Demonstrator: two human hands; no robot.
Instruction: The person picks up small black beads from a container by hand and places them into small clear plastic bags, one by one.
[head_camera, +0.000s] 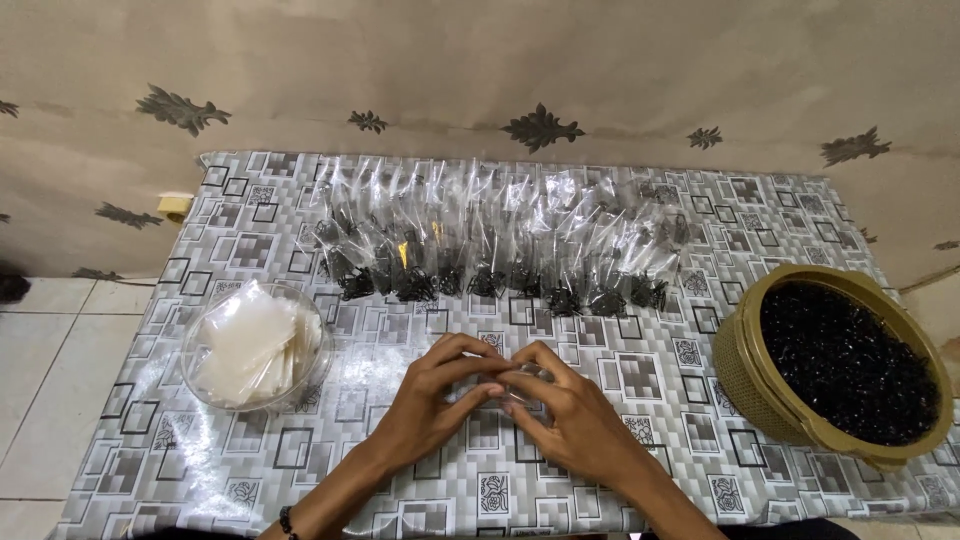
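Where the two hands meet over the patterned tablecloth (620, 370), I see a small clear plastic bag (522, 385) pinched between them, low and centre on the table. Left hand (432, 400) curls fingertips onto the bag's near edge; right hand (570, 415) closes on it from the other side; both grasp it, fingertips touching. What the bag holds I cannot tell. Left of the hands, a clear bowl (200, 385) with a stack of empty clear bags (250, 345). Beyond the hands, a row of filled bags (490, 245) with small black pieces inside. At right, apart from the hands, an olive basket (745, 375) full of black pieces (845, 360).
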